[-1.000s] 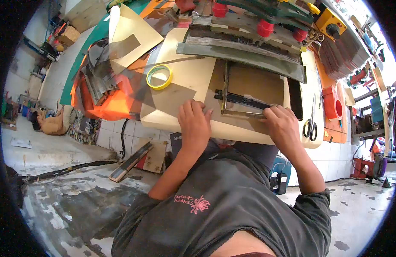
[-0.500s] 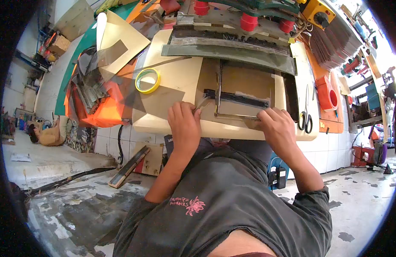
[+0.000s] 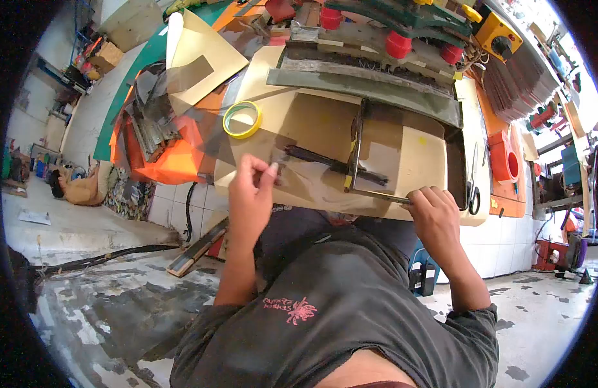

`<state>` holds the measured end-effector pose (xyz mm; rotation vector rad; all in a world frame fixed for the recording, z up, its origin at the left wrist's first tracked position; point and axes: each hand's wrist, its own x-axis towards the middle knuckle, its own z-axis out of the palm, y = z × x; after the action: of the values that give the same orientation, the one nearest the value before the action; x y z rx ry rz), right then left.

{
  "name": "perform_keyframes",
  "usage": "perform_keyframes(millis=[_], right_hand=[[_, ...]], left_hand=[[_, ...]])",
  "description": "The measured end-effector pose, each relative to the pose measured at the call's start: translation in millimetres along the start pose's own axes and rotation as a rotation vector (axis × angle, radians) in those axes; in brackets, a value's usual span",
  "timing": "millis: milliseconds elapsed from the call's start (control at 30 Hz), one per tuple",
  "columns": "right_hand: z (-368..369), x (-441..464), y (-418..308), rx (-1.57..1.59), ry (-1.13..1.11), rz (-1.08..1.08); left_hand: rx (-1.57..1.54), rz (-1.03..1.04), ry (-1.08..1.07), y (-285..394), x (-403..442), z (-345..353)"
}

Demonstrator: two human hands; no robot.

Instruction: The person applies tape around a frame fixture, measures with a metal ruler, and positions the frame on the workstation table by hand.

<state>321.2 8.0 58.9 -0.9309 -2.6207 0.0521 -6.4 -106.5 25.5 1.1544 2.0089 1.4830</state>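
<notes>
My left hand (image 3: 252, 184) pinches the left edge of a clear plastic sheet (image 3: 308, 176) with thumb and finger. A black strip (image 3: 312, 155) lies across this sheet and runs under the bar of a thin dark metal frame (image 3: 356, 145). My right hand (image 3: 436, 210) is closed on the near edge of that frame, its fingertips hidden under the knuckles. The frame rests on cream card (image 3: 428, 158) in front of a machine with a grey-green bar (image 3: 367, 97). A yellow tape roll (image 3: 242, 120) lies beyond my left hand.
Black-handled scissors (image 3: 474, 199) lie right of the frame, near a red tape dispenser (image 3: 503, 157). Orange and dark film scraps (image 3: 173, 152) pile up at the left. A yellow switch box (image 3: 496, 39) stands at back right. Someone sits on the floor (image 3: 85, 187) far left.
My left hand has moved left, pulling the clear sheet and black strip leftward relative to the frame. My right hand remains at the frame. The whole view has shifted slightly.
</notes>
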Motion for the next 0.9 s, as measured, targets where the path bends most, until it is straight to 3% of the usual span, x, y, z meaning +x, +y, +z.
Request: perform_keyframes(millis=[167, 367, 700, 833, 900], right_hand=[[3.0, -1.4, 0.4, 0.020, -0.006, 0.019], [8.7, -0.3, 3.6, -0.003, -0.016, 0.047], [10.9, 3.5, 6.2, -0.019, -0.019, 0.050], [13.0, 2.9, 7.6, -0.013, -0.012, 0.058], [13.9, 3.2, 8.6, -0.022, -0.003, 0.050]], left_hand=[[-0.263, -0.011, 0.043, -5.0, 22.5, -28.4], [-0.525, 0.125, 0.288, 5.7, 62.9, -58.8], [-0.183, 0.460, 0.518, -58.8, 235.9, -154.4], [0.108, 0.396, 0.550, -86.5, 279.7, -188.4], [0.418, 0.307, 0.572, -91.6, 288.3, -200.1]])
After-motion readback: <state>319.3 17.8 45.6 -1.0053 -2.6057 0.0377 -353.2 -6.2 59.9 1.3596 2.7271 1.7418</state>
